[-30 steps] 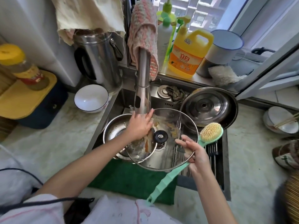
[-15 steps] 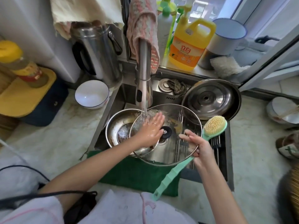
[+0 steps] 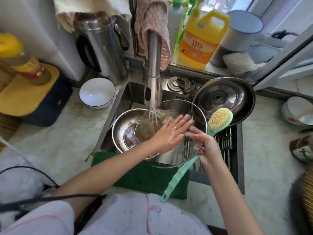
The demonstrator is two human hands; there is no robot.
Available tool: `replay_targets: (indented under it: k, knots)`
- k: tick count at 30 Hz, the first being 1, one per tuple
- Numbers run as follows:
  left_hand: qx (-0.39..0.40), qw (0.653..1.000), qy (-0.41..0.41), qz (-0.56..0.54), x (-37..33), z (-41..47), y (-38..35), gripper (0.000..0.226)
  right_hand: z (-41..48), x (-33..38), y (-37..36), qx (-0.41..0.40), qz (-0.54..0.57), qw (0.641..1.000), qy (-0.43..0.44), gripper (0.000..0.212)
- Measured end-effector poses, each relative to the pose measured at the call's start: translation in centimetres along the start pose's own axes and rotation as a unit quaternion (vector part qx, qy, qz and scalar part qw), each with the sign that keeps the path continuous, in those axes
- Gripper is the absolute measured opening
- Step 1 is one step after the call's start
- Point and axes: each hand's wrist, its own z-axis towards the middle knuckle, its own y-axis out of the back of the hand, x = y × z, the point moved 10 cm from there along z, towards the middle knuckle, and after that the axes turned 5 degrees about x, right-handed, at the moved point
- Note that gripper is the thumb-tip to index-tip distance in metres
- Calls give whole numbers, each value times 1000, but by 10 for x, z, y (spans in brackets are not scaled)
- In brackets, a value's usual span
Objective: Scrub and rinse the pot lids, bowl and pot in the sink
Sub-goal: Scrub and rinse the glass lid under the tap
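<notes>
Tap (image 3: 152,92): it stands at the back of the sink (image 3: 241,167) and water runs from its mouth; we give all places from this tap.
Glass lid (image 3: 145,133): it is held over the sink directly under the tap, and the water falls on its far left part. We see brown dirt on the glass there.
Left hand (image 3: 171,133): open, with straight fingers lying flat on the glass lid, just to the right of the water and in front of the tap.
Right hand (image 3: 207,147): in front of the tap and to the right. Its fingers and thumb pinch the right rim of the glass lid, and the same hand also holds the handle of the brush (image 3: 179,173).
Brush: the bristle head is to the right of the tap and faces up; the green handle runs toward us past the front edge of the sink.
Pot (image 3: 122,128): steel, in the sink under the glass lid, in front of the tap and a little left, and dirty inside.
Steel lid (image 3: 220,99): right of the tap, at the back right corner of the sink. We cannot tell which side is up.
White bowl (image 3: 97,92): left of the tap, upright on the table (image 3: 67,141), just beside the sink.
Green cloth (image 3: 144,175): in front of the tap, over the front edge of the sink.
Yellow bottle (image 3: 199,43): behind the tap, to the right, on the ledge.
</notes>
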Motion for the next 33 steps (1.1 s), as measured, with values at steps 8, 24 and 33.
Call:
replay_targets:
  k: [8, 24, 33]
  knots:
    - [26, 971, 221, 83, 87, -23, 19, 61, -1, 4, 19, -24, 61, 998, 16, 42]
    - [70, 986, 147, 27, 31, -64, 1, 61, -1, 5, 3, -16, 82, 996, 18, 38]
    - [14, 982, 167, 92, 67, 5, 29, 55, -4, -11, -15, 10, 93, 995, -25, 26]
